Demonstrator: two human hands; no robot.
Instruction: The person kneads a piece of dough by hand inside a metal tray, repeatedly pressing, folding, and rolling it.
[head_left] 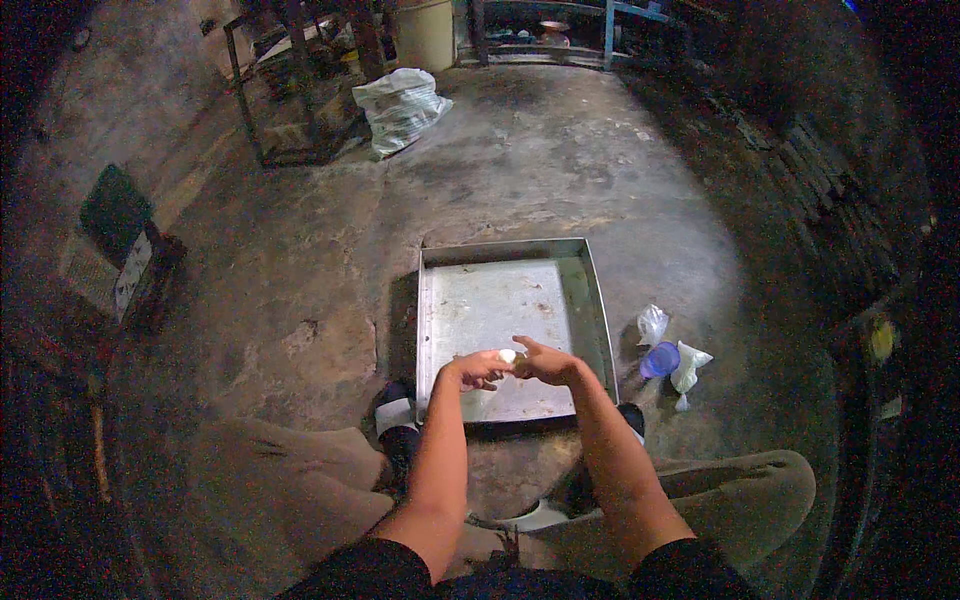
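Over the near part of a shallow square metal tray, my two hands meet. My left hand is closed on a small white, rounded thing, too small to tell its kind. Close against it from the right is my right hand, with one finger raised and the others curled in. A small yellowish patch shows between the fingertips of both hands, and I cannot make out what it is. Stains and small specks mark the tray's bottom.
Right of the tray stand a blue-purple plastic cup and two plastic bags with white contents, one behind and one beside it. A white woven sack sits farther off, near a dark metal frame and a pale bucket.
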